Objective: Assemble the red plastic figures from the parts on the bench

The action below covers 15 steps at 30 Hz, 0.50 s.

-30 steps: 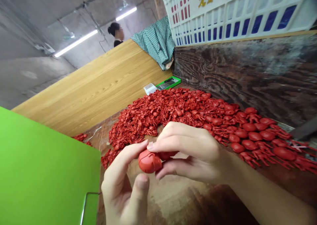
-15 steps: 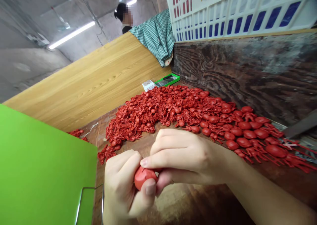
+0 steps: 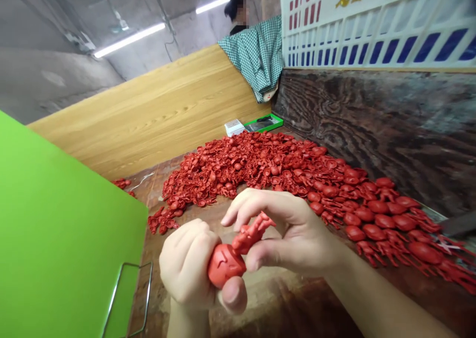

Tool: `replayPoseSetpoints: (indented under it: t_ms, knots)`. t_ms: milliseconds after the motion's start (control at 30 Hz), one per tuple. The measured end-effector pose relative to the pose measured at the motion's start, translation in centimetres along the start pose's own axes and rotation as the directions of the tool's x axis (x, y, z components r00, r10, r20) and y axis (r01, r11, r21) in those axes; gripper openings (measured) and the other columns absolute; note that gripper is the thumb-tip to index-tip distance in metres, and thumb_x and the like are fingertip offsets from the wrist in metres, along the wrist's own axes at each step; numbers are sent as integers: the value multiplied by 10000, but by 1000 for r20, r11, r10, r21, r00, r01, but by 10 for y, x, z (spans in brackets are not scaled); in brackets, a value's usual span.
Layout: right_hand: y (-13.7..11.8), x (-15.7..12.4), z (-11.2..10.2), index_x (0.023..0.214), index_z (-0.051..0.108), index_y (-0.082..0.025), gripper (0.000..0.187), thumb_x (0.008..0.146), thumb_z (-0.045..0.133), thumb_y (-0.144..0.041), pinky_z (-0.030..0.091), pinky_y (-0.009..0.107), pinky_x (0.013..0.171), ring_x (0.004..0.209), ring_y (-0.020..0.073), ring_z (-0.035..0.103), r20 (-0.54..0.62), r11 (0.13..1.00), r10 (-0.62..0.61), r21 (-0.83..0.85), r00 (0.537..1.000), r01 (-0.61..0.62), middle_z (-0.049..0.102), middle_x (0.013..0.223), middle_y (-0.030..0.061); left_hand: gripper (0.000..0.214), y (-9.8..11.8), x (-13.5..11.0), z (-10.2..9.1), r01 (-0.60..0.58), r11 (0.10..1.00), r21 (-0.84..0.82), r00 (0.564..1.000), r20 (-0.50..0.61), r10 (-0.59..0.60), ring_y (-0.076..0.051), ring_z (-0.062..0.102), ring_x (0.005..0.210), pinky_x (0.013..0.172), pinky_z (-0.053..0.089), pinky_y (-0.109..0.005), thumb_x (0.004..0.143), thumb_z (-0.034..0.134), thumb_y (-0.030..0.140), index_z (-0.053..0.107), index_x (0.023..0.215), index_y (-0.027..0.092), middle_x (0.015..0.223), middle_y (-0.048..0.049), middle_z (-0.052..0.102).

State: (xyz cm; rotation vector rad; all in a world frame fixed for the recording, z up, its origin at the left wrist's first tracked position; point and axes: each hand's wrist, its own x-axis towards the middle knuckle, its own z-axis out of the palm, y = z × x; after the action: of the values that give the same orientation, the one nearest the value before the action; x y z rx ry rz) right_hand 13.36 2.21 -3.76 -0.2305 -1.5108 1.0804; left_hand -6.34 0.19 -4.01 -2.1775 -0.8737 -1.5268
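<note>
I'm looking down into a room of bare concrete (image 3: 48,25), with fluorescent tubes (image 3: 129,40) on the ceiling and a person (image 3: 235,10) standing well off behind a pale wood-grain board (image 3: 148,124). A green-checked cloth (image 3: 256,55) drapes over that board's end, beside a white plastic crate (image 3: 375,25) with blue panels, which sits above a dark, swirl-grained panel (image 3: 372,129).

On the brown work surface (image 3: 297,308), a smooth green panel (image 3: 63,229) with a wire handle (image 3: 128,298) fills the left side. A small green box (image 3: 263,123) and a white pack (image 3: 234,127) lie at the far edge. A heap of red moulded pieces (image 3: 253,164) spreads across the middle, all rounded domes and spindly limbs.

The left hand (image 3: 188,258) is closed around the domed end of one red moulded piece (image 3: 226,263), held just in front of the heap. The right hand (image 3: 290,234) is half open, its fingers and thumb curved about the piece's branching stem; I can't tell whether they grip it.
</note>
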Motion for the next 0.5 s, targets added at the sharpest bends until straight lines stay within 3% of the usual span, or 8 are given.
replayPoseSetpoints:
  t_ms: [200,300,400,500]
  knots:
    - [3,-1,-8,1147,813,-201,271,953,838,-390,610,330,891,983,210,765,57,997,-34,76,998,29,815,1056,86,390,-1,16,0,-145,988,-56,976,155,152,-166,537,568,527,402,-288,1005,655,577,641,949,191,691,-31,592]
    - [5,-1,-13,1137,830,-219,228,955,837,-357,603,344,972,1087,216,749,39,993,-76,92,996,72,806,1138,93,362,0,25,0,-126,990,-61,956,258,137,-192,649,688,604,494,-279,946,781,480,633,1076,176,833,-71,701]
    - [8,-1,-15,1111,843,-247,211,953,837,-386,594,351,1010,1137,214,731,18,996,-73,49,997,72,788,1209,89,383,3,27,3,-59,997,-49,949,308,71,-199,699,723,646,520,-277,972,749,472,614,1164,169,888,-77,739]
    - [12,-1,-15,1095,847,-276,212,933,854,-411,589,371,1034,1160,221,721,-15,997,-73,-6,997,73,785,1252,80,336,7,27,7,-12,1000,-17,937,349,17,-168,678,615,551,462,-263,1071,583,473,599,1182,156,841,-58,738]
